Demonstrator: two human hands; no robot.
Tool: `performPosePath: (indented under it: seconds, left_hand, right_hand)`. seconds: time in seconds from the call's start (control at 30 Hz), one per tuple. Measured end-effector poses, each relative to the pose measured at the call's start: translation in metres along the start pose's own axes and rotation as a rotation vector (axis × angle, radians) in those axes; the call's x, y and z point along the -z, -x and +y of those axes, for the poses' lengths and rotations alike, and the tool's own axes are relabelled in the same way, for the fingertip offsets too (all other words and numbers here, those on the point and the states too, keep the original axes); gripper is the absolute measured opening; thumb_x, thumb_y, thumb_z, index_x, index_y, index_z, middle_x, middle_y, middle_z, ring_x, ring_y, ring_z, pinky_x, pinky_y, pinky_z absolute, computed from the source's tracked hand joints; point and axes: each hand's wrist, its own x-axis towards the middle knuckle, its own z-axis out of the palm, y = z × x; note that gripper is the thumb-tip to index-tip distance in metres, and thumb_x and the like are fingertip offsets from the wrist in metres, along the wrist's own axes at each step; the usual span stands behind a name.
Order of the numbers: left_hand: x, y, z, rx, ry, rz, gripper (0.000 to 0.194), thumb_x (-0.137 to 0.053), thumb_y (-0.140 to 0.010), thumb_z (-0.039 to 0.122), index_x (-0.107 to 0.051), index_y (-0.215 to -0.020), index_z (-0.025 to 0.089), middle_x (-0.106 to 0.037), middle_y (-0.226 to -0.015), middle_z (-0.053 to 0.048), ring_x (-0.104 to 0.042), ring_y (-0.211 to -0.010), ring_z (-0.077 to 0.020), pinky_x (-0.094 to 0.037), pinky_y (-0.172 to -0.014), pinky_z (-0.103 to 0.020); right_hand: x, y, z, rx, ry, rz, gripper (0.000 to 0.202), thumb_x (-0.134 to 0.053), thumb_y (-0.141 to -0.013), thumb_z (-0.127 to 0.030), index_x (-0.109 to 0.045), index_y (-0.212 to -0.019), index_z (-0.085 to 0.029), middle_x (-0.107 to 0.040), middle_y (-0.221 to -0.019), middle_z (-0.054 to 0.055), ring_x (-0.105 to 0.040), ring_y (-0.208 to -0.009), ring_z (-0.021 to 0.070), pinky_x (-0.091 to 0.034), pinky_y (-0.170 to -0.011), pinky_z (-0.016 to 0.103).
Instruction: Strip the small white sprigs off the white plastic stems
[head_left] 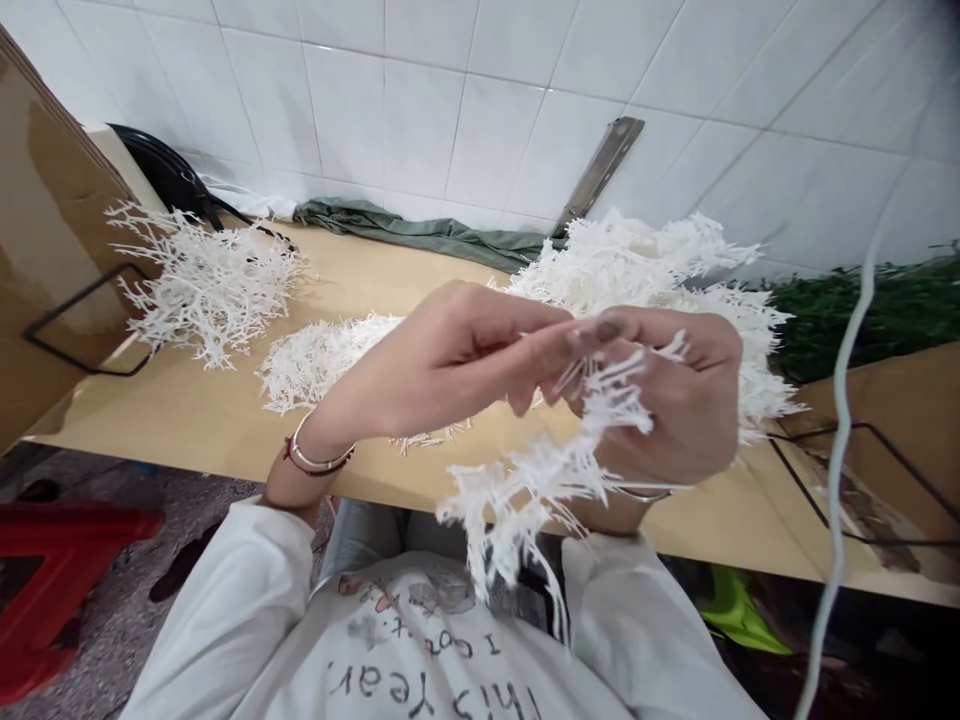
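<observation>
My left hand (442, 365) and my right hand (675, 395) meet over the table, fingertips pinched together. Between them is a white branching plastic sprig (532, 475), whose cluster hangs down in front of my shirt. My right hand curls around its upper end, and the left fingertips press at the same spot; the exact grip point is partly hidden. Behind the right hand lies a large pile of white sprigs (622, 260). A smaller heap (322, 355) sits partly hidden behind my left wrist, and a loose bunch (214, 290) rests at the far left.
The tan table (187, 425) runs along a white tiled wall (420, 110). Cardboard boxes stand at the left (60, 200) and right (907, 430). Green artificial foliage (870, 310) lies at right. A pale cable (844, 370) hangs in front. A red stool (67, 560) stands below.
</observation>
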Motion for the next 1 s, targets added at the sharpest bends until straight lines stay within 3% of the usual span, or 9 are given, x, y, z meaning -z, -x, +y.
performPosePath:
  seconds: [0.1,0.2,0.27,0.43,0.6,0.7,0.8,0.93,1.0]
  left_hand:
    - [-0.004,0.002,0.000,-0.010,-0.236,0.202,0.036,-0.037,-0.098,0.035,-0.054,-0.070,0.019,-0.053,-0.057,0.005,-0.050,-0.051,-0.0048,-0.038,-0.051,-0.018]
    - [-0.006,0.001,-0.002,-0.003,-0.329,0.224,0.025,-0.038,-0.098,0.035,-0.054,-0.085,0.020,-0.053,-0.059,0.005,-0.049,-0.051,-0.0063,-0.038,-0.052,-0.019]
    - [-0.003,-0.001,-0.004,-0.001,-0.300,0.166,0.025,-0.040,-0.097,0.037,-0.053,-0.086,0.019,-0.051,-0.057,0.005,-0.044,-0.047,-0.0065,-0.035,-0.048,-0.020]
    - [0.010,-0.002,-0.008,0.072,-0.063,0.056,0.040,-0.053,-0.090,0.046,-0.049,-0.064,0.017,-0.042,-0.049,0.004,-0.037,-0.043,-0.0055,-0.030,-0.039,-0.019]
    - [0.014,-0.004,-0.014,0.280,0.540,-0.372,0.043,-0.065,-0.081,0.051,-0.049,-0.061,0.017,-0.028,-0.039,0.009,-0.024,-0.031,-0.0028,-0.036,-0.031,-0.017]
    - [0.008,-0.006,-0.016,0.342,0.702,-0.421,0.040,-0.064,-0.083,0.047,-0.051,-0.061,0.017,-0.025,-0.037,0.010,-0.020,-0.028,-0.0019,-0.035,-0.029,-0.017]
    - [0.001,-0.004,-0.014,0.281,0.602,-0.301,0.054,-0.054,-0.090,0.045,-0.035,-0.047,0.017,-0.025,-0.035,0.008,-0.024,-0.027,-0.0015,-0.029,-0.029,-0.016]
    - [-0.008,0.000,-0.010,0.017,-0.011,0.144,0.061,-0.042,-0.096,0.040,-0.028,-0.042,0.016,-0.028,-0.036,0.004,-0.029,-0.032,-0.0021,-0.020,-0.032,-0.018]
    - [-0.007,0.001,-0.009,-0.150,-0.254,0.272,0.059,-0.044,-0.096,0.034,-0.032,-0.041,0.015,-0.029,-0.038,0.004,-0.029,-0.035,-0.0022,-0.018,-0.035,-0.020]
  right_hand:
    - [-0.007,-0.001,0.005,0.162,0.116,0.154,0.026,-0.062,-0.087,-0.028,-0.062,-0.063,-0.018,-0.051,-0.048,-0.004,-0.042,-0.034,0.0053,-0.026,-0.034,0.023]
    - [-0.011,-0.005,0.009,0.198,0.219,0.129,0.025,-0.061,-0.088,-0.027,-0.061,-0.064,-0.019,-0.050,-0.043,-0.005,-0.043,-0.035,0.0059,-0.031,-0.040,0.022]
    - [-0.012,-0.007,0.010,0.206,0.243,0.125,0.024,-0.061,-0.088,-0.030,-0.060,-0.066,-0.020,-0.052,-0.044,-0.005,-0.043,-0.036,0.0065,-0.034,-0.041,0.023]
    - [-0.012,-0.007,0.011,0.166,0.199,0.047,0.019,-0.065,-0.085,-0.032,-0.061,-0.069,-0.021,-0.052,-0.049,-0.005,-0.047,-0.038,0.0068,-0.035,-0.041,0.022]
    - [-0.010,-0.001,0.016,0.059,-0.167,-0.236,0.022,-0.064,-0.083,-0.040,-0.064,-0.074,-0.020,-0.049,-0.051,-0.005,-0.043,-0.034,0.0061,-0.031,-0.032,0.021]
    - [-0.013,0.001,0.017,0.004,-0.343,-0.242,0.023,-0.064,-0.082,-0.037,-0.060,-0.068,-0.019,-0.040,-0.043,-0.007,-0.031,-0.029,0.0042,-0.024,-0.028,0.019]
    - [-0.019,-0.003,0.016,-0.025,-0.474,-0.158,0.027,-0.065,-0.080,-0.033,-0.052,-0.060,-0.019,-0.036,-0.040,-0.009,-0.023,-0.026,0.0027,-0.018,-0.026,0.017]
    - [-0.024,-0.011,0.015,-0.113,-0.486,-0.123,0.037,-0.065,-0.076,-0.035,-0.041,-0.053,-0.019,-0.033,-0.036,-0.009,-0.021,-0.026,0.0023,-0.016,-0.027,0.017]
    - [-0.025,-0.012,0.016,-0.132,-0.438,-0.119,0.038,-0.060,-0.079,-0.038,-0.040,-0.053,-0.019,-0.036,-0.037,-0.008,-0.021,-0.026,0.0021,-0.016,-0.027,0.017]
